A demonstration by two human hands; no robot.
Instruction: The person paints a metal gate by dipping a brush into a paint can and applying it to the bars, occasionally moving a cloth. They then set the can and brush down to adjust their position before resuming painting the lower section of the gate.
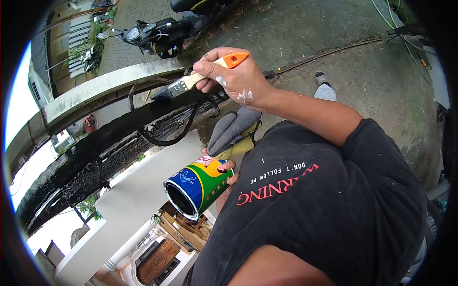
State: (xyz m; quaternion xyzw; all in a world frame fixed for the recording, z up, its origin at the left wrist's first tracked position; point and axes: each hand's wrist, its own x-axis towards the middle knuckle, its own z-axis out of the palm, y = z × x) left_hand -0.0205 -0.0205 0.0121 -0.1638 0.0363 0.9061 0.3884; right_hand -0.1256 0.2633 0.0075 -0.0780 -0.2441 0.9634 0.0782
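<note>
My right hand [234,76] is closed round the pale wooden handle of a paintbrush [194,80] with an orange end. White paint marks show on this hand. The brush's dark bristles are at the upper edge of a black beam [119,124], seemingly touching it; parts of the beam look wet and glossy. Lower down, my left hand [231,172] grips a paint can [210,183] with a blue, yellow and green label. The can is tilted with its open, dark mouth facing the lower left. Its contents are hard to make out.
A grey and yellow fabric thing [234,131] is beside the can. Black curved metalwork [176,138] juts from the beam. Beyond stand a pale wall ledge [95,90] and a parked black motorbike [157,35]. A green hose [405,43] hangs at the upper right.
</note>
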